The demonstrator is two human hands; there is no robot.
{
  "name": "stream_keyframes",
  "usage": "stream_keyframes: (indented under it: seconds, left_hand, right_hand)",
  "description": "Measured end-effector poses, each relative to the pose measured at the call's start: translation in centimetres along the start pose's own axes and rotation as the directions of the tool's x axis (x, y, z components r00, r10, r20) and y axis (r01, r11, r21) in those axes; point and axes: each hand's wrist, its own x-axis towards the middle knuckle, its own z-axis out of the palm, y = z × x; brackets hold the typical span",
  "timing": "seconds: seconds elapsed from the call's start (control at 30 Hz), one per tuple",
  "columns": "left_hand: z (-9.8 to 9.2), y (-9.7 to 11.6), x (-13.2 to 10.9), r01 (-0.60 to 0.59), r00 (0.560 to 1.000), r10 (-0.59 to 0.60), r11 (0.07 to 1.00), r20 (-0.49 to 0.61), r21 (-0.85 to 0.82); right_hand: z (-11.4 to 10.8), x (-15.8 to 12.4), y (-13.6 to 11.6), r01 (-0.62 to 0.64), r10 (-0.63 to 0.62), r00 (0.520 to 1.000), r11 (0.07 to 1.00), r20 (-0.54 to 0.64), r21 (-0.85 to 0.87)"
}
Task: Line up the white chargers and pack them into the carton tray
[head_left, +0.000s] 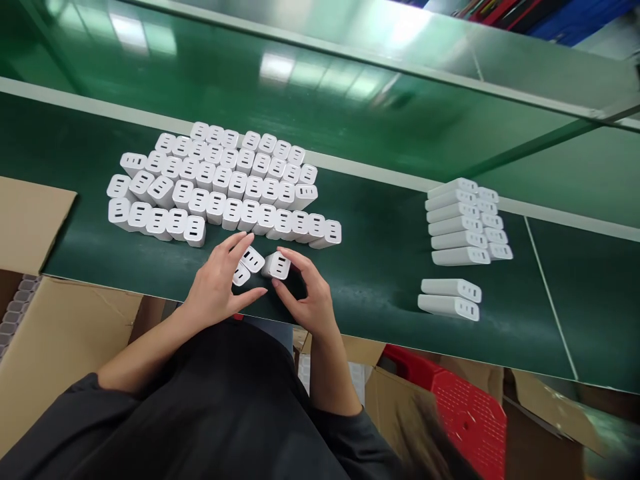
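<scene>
Near the centre of the frame, the left hand (215, 283) is spreading wide beside two white blocks (253, 259), its grip on them being impossible to tell. The right hand (313, 300) is curving part-open, thumb and forefinger bracketing a single white block (277, 265) standing on the green tabletop (370, 293); firmness of hold cannot be told. Rows of similar blocks (220, 180) are standing at upper left, others (457, 227) at right. At lower left, an open cardboard box (85, 333) is containing rows of pale, rounded pieces (17, 310).
</scene>
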Motion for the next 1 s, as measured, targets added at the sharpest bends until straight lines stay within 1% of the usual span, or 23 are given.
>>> stream_keyframes:
  seconds: [0.1,0.2,0.27,0.33,0.4,0.47,0.53,0.6,0.67,0.73,0.8,0.83,0.9,0.93,0.97,1.0]
  left_hand:
    - [0.4,-0.4,0.6,0.005,1.000,-0.005,1.000,0.008,0.004]
    - [0.0,-1.1,1.0,-0.035,0.999,0.036,0.999,0.023,-0.031]
    - [-0.6,-1.6,1.3,-0.078,0.992,0.085,0.994,0.093,-0.078]
    - [-1.3,-2.0,1.6,-0.135,0.968,0.157,0.983,0.193,-0.124]
    - [-2.0,-2.3,1.9,-0.204,0.942,0.235,0.968,0.241,-0.145]
    - [-2.4,-2.5,2.1,-0.247,0.932,0.277,0.957,0.232,-0.152]
    - [-2.5,-2.6,2.2,-0.236,0.938,0.267,0.959,0.222,-0.160]
    - [-2.3,-2.6,2.3,-0.209,0.939,0.246,0.963,0.239,-0.171]
    - [-2.3,-2.5,2.3,-0.233,0.929,0.274,0.955,0.249,-0.181]
    - [-2.8,-2.4,2.3,-0.302,0.919,0.337,0.935,0.203,-0.187]
    - [-4.0,-2.7,2.1,-0.356,0.926,0.369,0.924,0.081,-0.138]
    - [-4.7,-3.0,1.8,-0.355,0.935,0.356,0.932,-0.002,-0.072]
    - [-6.3,-3.9,1.2,-0.270,0.943,0.288,0.954,-0.163,0.127]
    - [-7.0,-4.4,0.8,-0.202,0.942,0.252,0.953,-0.221,0.225]
    - [-7.6,-5.0,0.4,-0.138,0.942,0.219,0.943,-0.254,0.302]
    - [-8.2,-5.6,0.1,-0.093,0.945,0.194,0.931,-0.262,0.353]
  right_hand:
    - [-0.1,0.6,0.4,0.002,-0.002,1.000,1.000,0.014,0.018]
    - [0.1,1.0,0.4,0.031,-0.033,0.998,0.999,0.056,0.039]
    - [0.3,1.0,0.4,0.062,-0.067,0.993,0.997,0.095,0.046]
    - [0.4,0.9,0.5,0.097,-0.102,0.988,0.994,0.118,0.046]
    - [0.5,0.8,0.6,0.125,-0.129,0.984,0.991,0.121,0.041]
    - [0.7,0.7,0.7,0.141,-0.144,0.982,0.989,0.120,0.039]
    - [0.8,0.7,0.8,0.147,-0.150,0.981,0.989,0.123,0.036]
    - [0.8,0.7,0.8,0.153,-0.155,0.979,0.988,0.130,0.022]
    - [0.5,0.7,0.7,0.170,-0.169,0.977,0.985,0.133,0.003]
    - [0.1,0.9,0.4,0.192,-0.189,0.976,0.981,0.104,-0.017]
    - [-0.3,1.3,-0.2,0.207,-0.206,0.978,0.977,0.042,-0.048]
    - [-0.4,1.7,-0.7,0.215,-0.215,0.977,0.974,0.015,-0.069]
    - [-0.2,2.9,-2.0,0.253,-0.253,0.967,0.961,0.013,-0.112]
    - [0.1,3.7,-2.8,0.290,-0.286,0.957,0.948,0.047,-0.129]
    - [0.5,4.7,-3.7,0.339,-0.327,0.939,0.930,0.102,-0.143]
    - [1.1,5.7,-4.5,0.393,-0.368,0.914,0.906,0.172,-0.154]
